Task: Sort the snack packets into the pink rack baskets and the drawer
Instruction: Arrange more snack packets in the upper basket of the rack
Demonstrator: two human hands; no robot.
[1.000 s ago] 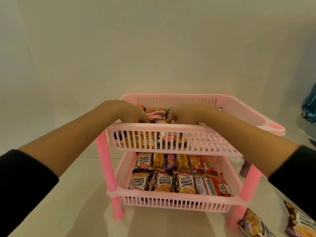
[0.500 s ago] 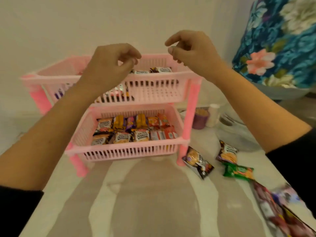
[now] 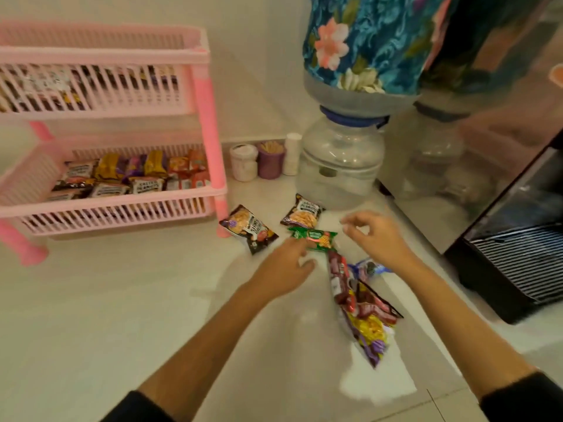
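Note:
The pink two-tier rack (image 3: 210, 123) stands at the left, and both baskets hold several snack packets. On the white counter beside its right leg lie two dark peanut packets (image 3: 248, 228) (image 3: 302, 213), a green packet (image 3: 315, 237) and a heap of red, yellow and purple packets (image 3: 362, 312). My left hand (image 3: 286, 266) is low over the counter, its fingertips touching the green packet's near edge. My right hand (image 3: 376, 239) hovers just right of that packet with fingers loosely curled, holding nothing.
A water bottle in a floral cover (image 3: 362, 41) sits upside down on a clear dispenser (image 3: 341, 166) behind the packets. Three small jars (image 3: 269, 161) stand against the wall. A dark appliance (image 3: 515, 257) fills the right edge.
Both hands came out of the top basket, rose, then dropped right to the loose packets on the counter. The view swung right, so the rack now sits at the left.

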